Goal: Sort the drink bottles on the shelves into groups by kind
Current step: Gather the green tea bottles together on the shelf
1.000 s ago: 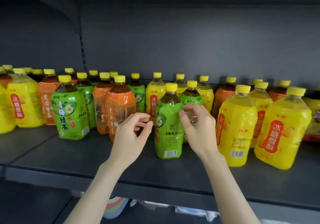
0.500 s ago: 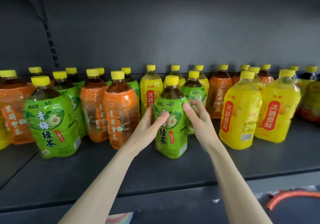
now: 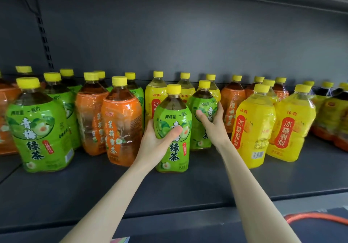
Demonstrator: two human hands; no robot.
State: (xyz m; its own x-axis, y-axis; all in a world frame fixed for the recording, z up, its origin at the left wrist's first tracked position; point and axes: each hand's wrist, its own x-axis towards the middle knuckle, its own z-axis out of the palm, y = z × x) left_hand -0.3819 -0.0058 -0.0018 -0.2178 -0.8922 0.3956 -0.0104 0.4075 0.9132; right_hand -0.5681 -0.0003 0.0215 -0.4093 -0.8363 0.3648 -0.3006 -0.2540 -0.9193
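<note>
My left hand (image 3: 157, 132) is wrapped around the front green bottle (image 3: 173, 129), thumb across its label. My right hand (image 3: 211, 123) clasps the second green bottle (image 3: 202, 111), just behind at one o'clock. Both stand on the shelf (image 3: 169, 190). Orange bottles (image 3: 120, 122) at nine o'clock, yellow bottles (image 3: 253, 128) at three.

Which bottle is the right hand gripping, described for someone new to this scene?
On the dark shelf, look mid-row, just left of the front yellow bottles. The right hand wraps a green-label bottle standing behind and right of the front green one, which the left hand holds.
</note>
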